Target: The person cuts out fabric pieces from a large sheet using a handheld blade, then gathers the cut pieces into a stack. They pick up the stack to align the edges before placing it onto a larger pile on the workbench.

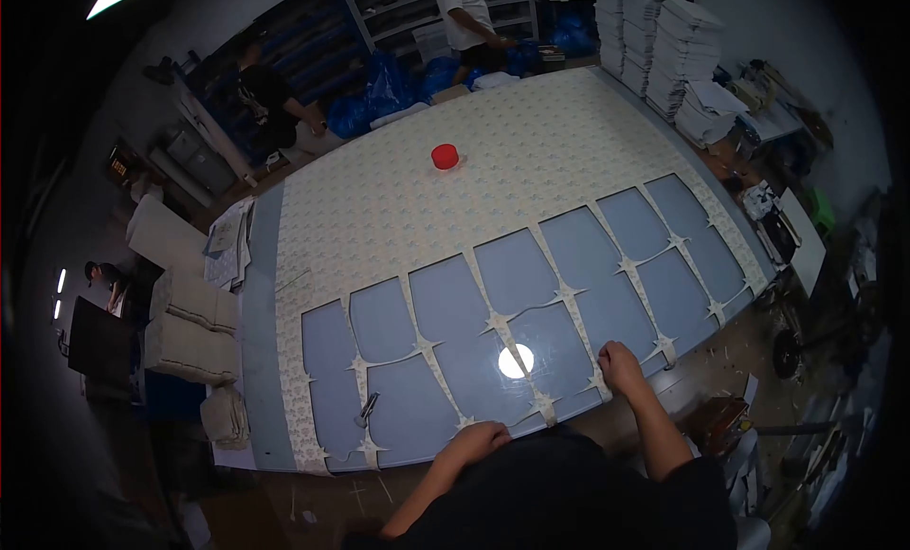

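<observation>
Cream patterned fabric [379,209] covers the large blue-grey table [514,266]. Its near part is cut into large panel-shaped openings, leaving narrow strips between them. My right hand [621,368] is closed at one narrow fabric strip [576,318], its fingertips pinched against the strip's edge. Close to my body, my left hand [479,442] lies at the table's front edge with curled fingers beside another strip [438,381]; what they hold, if anything, is hidden. A small metal tool with a dark handle [367,410] rests on the table to the left.
A red round object [445,156] sits on the fabric. Stacks of white material [664,48] stand at the back right, and folded cream pieces [192,323] at the left. Two people [275,100] [466,24] are beyond the far edge, near blue bags [384,86].
</observation>
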Demonstrator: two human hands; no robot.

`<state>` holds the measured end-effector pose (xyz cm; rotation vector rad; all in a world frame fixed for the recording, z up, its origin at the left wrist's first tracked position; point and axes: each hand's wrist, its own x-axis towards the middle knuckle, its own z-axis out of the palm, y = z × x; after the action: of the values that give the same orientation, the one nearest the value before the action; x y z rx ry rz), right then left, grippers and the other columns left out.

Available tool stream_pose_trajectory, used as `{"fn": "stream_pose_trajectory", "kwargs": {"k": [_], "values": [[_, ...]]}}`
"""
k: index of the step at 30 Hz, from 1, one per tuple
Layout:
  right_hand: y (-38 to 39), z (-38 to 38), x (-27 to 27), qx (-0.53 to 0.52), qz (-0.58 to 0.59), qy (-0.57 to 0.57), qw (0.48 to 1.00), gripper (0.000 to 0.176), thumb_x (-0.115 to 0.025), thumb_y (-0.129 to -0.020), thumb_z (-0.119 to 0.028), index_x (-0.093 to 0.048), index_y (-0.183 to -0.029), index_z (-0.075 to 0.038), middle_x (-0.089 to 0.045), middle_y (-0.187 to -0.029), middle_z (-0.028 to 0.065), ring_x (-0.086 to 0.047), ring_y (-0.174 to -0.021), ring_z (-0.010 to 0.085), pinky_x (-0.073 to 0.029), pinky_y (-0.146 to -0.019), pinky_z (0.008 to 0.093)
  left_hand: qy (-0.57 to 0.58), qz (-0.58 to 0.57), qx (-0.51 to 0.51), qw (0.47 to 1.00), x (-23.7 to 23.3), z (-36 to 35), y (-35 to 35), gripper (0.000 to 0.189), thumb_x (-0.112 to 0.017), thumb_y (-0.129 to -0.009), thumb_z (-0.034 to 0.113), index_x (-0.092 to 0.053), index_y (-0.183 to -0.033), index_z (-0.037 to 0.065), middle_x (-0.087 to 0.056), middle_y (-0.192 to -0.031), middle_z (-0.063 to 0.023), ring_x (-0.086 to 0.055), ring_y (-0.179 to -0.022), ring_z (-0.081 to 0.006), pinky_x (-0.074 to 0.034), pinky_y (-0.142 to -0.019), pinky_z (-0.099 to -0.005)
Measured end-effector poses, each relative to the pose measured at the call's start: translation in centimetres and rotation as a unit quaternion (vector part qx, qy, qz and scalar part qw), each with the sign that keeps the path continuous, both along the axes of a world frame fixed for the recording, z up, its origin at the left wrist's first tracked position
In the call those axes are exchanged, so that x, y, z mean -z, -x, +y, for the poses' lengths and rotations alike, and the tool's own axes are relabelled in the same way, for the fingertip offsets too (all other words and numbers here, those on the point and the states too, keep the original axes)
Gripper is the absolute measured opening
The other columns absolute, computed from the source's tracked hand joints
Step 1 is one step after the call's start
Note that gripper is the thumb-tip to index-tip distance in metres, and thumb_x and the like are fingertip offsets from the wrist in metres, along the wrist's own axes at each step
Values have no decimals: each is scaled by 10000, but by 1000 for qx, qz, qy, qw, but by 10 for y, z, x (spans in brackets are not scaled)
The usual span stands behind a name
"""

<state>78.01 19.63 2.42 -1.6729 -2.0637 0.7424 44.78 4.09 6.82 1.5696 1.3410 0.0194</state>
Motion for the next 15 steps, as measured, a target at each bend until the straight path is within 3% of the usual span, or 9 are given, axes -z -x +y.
{"fn": "stream_pose_trajectory", "kwargs": {"k": [2, 4, 5, 6, 7, 9, 10, 12, 15], "values": [[-11, 0, -6, -2, 21, -15, 1000, 135, -684, -829, -94, -639, -928, -13, -653, -845, 173, -653, -803, 340, -529, -731, 414, 4, -8, -2, 1000, 5, 1, 4, 254, -584, -977, 294, -689, -1051, 74, -701, -1000, -152, -662, -939, -340, -511, -820, -415], [-34, -3, -25, -25, 33, 120, 992, 137, -715, -846, -129, -646, -883, -17, -646, -713, 88, -632, -649, 198, -515, -614, 335, 8, -18, -4, 1000, 5, 1, 8, 263, -583, -974, 304, -692, -1034, 73, -698, -984, -161, -660, -931, -352, -511, -808, -424], [-44, -5, -42, -23, 29, 118, 992, 137, -715, -846, -129, -646, -883, -17, -646, -713, 88, -632, -649, 198, -515, -614, 335, 14, -34, 1, 999, 3, -2, 11, 279, -578, -981, 316, -688, -1012, 61, -696, -967, -163, -659, -910, -343, -508, -799, -413], [-54, -7, -62, -43, 75, 288, 954, 156, -728, -859, -160, -648, -864, -25, -626, -675, 48, -590, -603, 141, -482, -569, 294, 22, -50, 5, 999, 2, -5, 14, 300, -574, -988, 328, -684, -991, 49, -694, -951, -165, -657, -889, -334, -504, -789, -403], [-60, -9, -78, -59, 120, 450, 883, 183, -741, -873, -190, -649, -844, -34, -607, -638, 7, -548, -558, 85, -448, -524, 254, 23, -54, 5, 998, 1, -6, 18, 300, -574, -988, 328, -684, -991, 49, -694, -951, -165, -657, -889, -334, -504, -789, -403], [-59, -14, -99, -45, 148, 437, 886, 192, -734, -889, -206, -647, -837, -42, -592, -631, -13, -517, -541, 68, -416, -506, 239, 60, -61, -57, 995, -3, -7, 33, 323, -621, -976, 354, -671, -903, 44, -675, -805, -114, -613, -730, -233, -490, -714, -357], [-57, -16, -103, -34, 179, 420, 889, 204, -727, -906, -221, -645, -829, -51, -577, -625, -34, -487, -524, 51, -384, -489, 223, 61, -63, -56, 995, -3, -8, 42, 323, -621, -976, 354, -671, -903, 44, -675, -805, -114, -613, -730, -233, -490, -714, -357], [-53, -16, -95, -32, 197, 372, 907, 208, -717, -913, -211, -628, -808, -56, -548, -618, -49, -454, -525, 41, -364, -482, 224, 42, -24, -155, 987, -1, -15, 61, 407, -660, -935, 400, -657, -795, 18, -654, -738, -155, -600, -664, -271, -477, -648, -401], [-37, -8, -64, -88, 180, 318, 927, 235, -704, -926, -196, -586, -766, -70, -494, -611, -75, -397, -528, 27, -332, -470, 227, -67, 24, -253, 965, -8, -19, 90, 438, -684, -907, 401, -620, -707, 17, -615, -682, -170, -564, -609, -301, -456, -600, -421]]}}
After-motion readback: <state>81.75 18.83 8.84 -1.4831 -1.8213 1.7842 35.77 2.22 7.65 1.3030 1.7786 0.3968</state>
